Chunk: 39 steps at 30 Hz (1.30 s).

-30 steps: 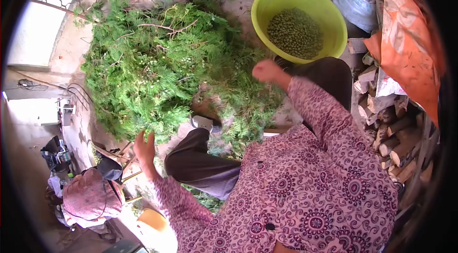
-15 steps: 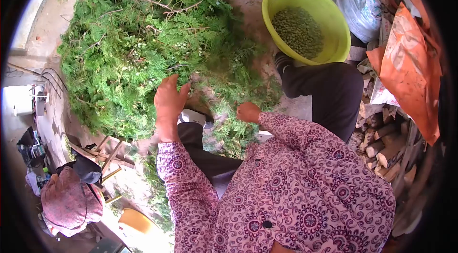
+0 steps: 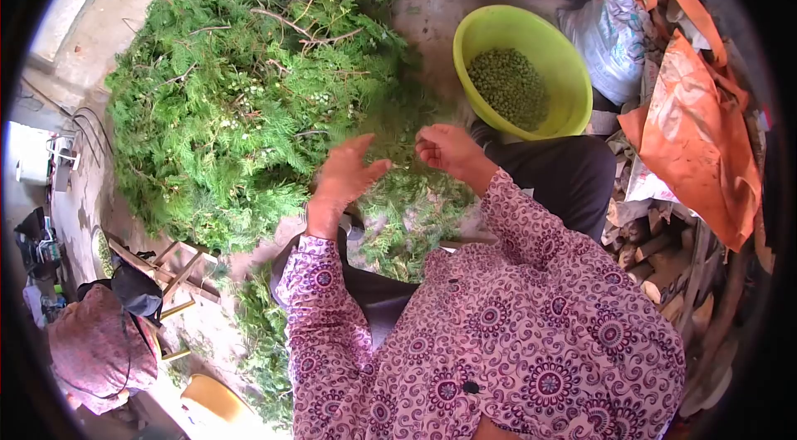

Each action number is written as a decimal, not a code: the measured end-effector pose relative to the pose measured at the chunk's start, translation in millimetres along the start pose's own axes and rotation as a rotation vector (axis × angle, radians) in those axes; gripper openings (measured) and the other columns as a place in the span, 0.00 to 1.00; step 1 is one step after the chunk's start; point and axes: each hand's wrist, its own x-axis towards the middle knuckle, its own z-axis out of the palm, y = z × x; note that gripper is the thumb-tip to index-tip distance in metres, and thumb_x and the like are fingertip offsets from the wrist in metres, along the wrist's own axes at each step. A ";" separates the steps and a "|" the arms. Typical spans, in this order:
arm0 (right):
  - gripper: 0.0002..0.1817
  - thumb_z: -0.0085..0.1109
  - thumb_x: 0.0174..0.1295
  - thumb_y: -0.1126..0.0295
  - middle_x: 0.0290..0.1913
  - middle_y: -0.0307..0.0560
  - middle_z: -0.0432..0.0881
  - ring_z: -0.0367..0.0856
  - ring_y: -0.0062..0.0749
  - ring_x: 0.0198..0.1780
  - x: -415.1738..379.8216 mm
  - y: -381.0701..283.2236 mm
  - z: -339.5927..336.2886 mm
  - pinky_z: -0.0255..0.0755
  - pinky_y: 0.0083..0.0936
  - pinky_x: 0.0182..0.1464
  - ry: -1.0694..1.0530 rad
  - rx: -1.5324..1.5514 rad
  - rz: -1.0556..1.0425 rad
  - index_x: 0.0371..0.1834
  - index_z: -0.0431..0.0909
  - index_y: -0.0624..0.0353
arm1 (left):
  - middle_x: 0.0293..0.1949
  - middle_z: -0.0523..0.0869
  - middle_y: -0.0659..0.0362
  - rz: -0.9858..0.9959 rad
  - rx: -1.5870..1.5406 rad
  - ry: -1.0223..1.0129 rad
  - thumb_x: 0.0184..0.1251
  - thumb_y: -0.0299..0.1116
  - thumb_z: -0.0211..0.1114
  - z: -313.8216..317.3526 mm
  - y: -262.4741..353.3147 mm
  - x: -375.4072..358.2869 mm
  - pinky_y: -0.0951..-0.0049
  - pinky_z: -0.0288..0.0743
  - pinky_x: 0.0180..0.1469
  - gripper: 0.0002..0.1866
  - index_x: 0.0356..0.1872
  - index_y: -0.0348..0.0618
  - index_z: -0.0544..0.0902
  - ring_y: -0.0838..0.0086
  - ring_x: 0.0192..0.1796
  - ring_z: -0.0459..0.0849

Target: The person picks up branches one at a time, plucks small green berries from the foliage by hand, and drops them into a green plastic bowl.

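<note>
My left hand (image 3: pixel 344 178) is over the near right edge of a big heap of green conifer branches (image 3: pixel 224 116), thumb and fingers apart. Across from it, my right hand (image 3: pixel 452 151) has its fingers curled in; what they may hold is hidden. Blurred greenery (image 3: pixel 394 116) shows just beyond and between the two hands. Loose leafy sprigs (image 3: pixel 407 228) lie on the ground below them, between my legs. Beyond my right knee a yellow-green basin (image 3: pixel 573 79) leans, with many small round green cones (image 3: pixel 508 90) in its bottom.
A white sack (image 3: pixel 610 41) and an orange plastic sheet (image 3: pixel 693 141) stand at the right, above stacked firewood (image 3: pixel 664 261). At the lower left another person (image 3: pixel 100 349) sits near a wooden frame (image 3: pixel 178 270) and a yellow-orange tub (image 3: pixel 216 398).
My right hand has moved forward, away from my body, and my left hand has shifted right, bringing them closer together. The view has tilted slightly, showing more paving at the top.
</note>
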 end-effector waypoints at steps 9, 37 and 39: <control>0.09 0.51 0.61 0.65 0.29 0.40 0.78 0.75 0.22 0.29 -24.5 -51.5 53.9 0.71 0.20 0.34 -0.241 0.301 -0.215 0.34 0.74 0.59 | 0.63 0.57 0.43 -0.053 0.215 0.295 0.37 0.46 0.74 10.7 31.2 20.5 0.56 0.59 0.60 0.54 0.66 0.43 0.50 0.47 0.62 0.59; 0.09 0.53 0.60 0.67 0.28 0.38 0.78 0.74 0.15 0.26 -63.3 -54.7 6.2 0.69 0.12 0.30 0.032 0.014 -0.399 0.38 0.74 0.60 | 0.59 0.67 0.49 -0.372 -1.289 0.443 0.65 0.48 0.49 -28.6 -9.2 35.2 0.63 0.50 0.64 0.22 0.47 0.41 0.77 0.63 0.62 0.61; 0.09 0.53 0.60 0.67 0.27 0.37 0.78 0.74 0.15 0.26 -64.4 -51.3 10.7 0.69 0.13 0.30 0.011 -0.006 -0.378 0.38 0.74 0.61 | 0.59 0.67 0.49 -0.355 -1.245 0.453 0.65 0.48 0.49 -33.9 9.1 28.8 0.63 0.50 0.64 0.22 0.47 0.41 0.77 0.62 0.62 0.61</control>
